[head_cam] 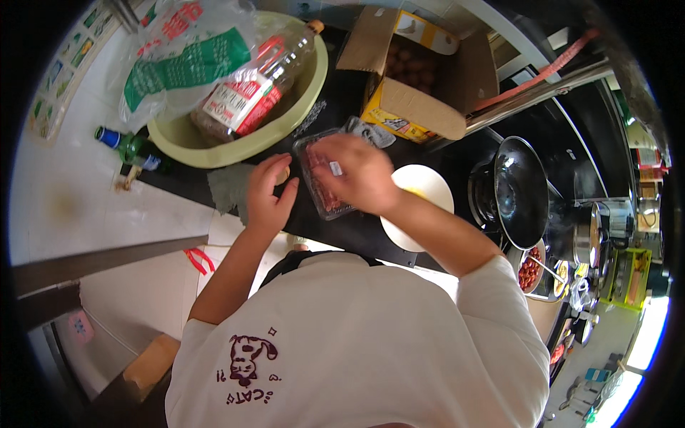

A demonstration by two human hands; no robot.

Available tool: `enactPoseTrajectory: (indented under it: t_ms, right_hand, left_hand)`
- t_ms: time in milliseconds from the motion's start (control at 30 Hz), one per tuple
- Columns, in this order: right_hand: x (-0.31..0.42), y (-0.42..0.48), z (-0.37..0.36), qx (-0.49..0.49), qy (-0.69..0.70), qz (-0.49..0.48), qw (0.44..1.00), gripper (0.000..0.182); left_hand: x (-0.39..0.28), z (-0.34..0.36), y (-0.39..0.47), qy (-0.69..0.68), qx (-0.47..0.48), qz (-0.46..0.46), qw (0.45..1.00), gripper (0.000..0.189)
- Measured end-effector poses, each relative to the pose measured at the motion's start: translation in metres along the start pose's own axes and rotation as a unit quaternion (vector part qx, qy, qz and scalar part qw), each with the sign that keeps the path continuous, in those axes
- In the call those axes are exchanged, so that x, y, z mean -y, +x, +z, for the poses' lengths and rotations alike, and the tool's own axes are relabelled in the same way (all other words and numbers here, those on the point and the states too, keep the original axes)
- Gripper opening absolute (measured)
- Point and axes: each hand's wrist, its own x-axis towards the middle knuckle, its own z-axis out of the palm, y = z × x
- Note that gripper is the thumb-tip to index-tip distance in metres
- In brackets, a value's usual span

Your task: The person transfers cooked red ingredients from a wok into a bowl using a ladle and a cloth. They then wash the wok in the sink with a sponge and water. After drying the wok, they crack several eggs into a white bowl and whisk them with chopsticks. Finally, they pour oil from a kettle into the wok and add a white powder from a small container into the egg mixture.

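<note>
My left hand (266, 193) is curled around a small round tan thing (283, 175), by its look an egg, between fingers and thumb. To its right lies a clear plastic tray (333, 215) of red meat (319, 184). Blurred by motion, my right hand (359, 172) is above that tray and hides part of it. Whether its fingers hold anything does not show. A white bowl (402, 234) with something yellow (415, 192) inside stands beside the tray, partly covered by my right forearm.
An open cardboard box (423, 104) of eggs stands behind, near a grey cloth (376, 134). A pale green basin (214, 155) holds a large plastic bottle (243, 101) and a plastic bag (187, 64). A green bottle (136, 150) lies left. A black wok (519, 192) stands right.
</note>
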Motion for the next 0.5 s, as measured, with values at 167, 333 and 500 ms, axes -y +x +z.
enactPoseTrajectory:
  t_ms: [167,333,500]
  right_hand:
    - [-0.073,0.064,-0.092,-0.141,-0.086,0.149,0.975,0.019]
    - [-0.215,0.111,-0.097,0.002,-0.157,0.353,0.922,0.030]
    - [-0.294,0.132,-0.054,0.321,-0.203,0.338,0.861,0.038]
  left_hand:
    - [-0.019,0.031,0.030,-0.154,0.065,0.020,0.986,0.026]
    - [-0.026,0.061,0.052,-0.371,0.150,-0.089,0.912,0.024]
    - [-0.027,0.053,0.069,-0.391,0.156,-0.093,0.902,0.024]
